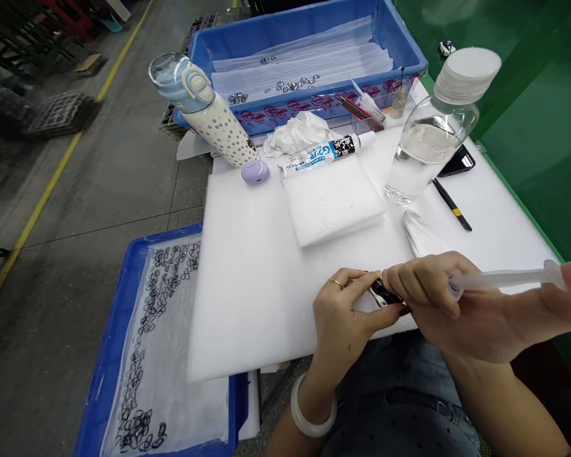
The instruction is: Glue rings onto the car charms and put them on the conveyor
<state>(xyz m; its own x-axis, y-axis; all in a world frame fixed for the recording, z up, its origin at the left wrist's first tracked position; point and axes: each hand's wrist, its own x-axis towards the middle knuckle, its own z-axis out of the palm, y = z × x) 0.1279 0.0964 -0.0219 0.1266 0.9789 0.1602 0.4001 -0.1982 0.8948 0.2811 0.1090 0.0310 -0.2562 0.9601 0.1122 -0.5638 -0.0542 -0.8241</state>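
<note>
The left hand (342, 317) pinches a black part (384, 293) between thumb and fingers at the board's (247, 273) near edge. The right hand (476, 311) grips a syringe (504, 279), thumb on its plunger end. Beyond them, a tube (318, 155) lies along the foam block's (333, 203) far edge.

The camera sits up on the person's head. It looks forward and down, with both hands (345, 317) close by, right of the middle. It sees past the white board (247, 273) to the far blue bin (290, 28).
</note>
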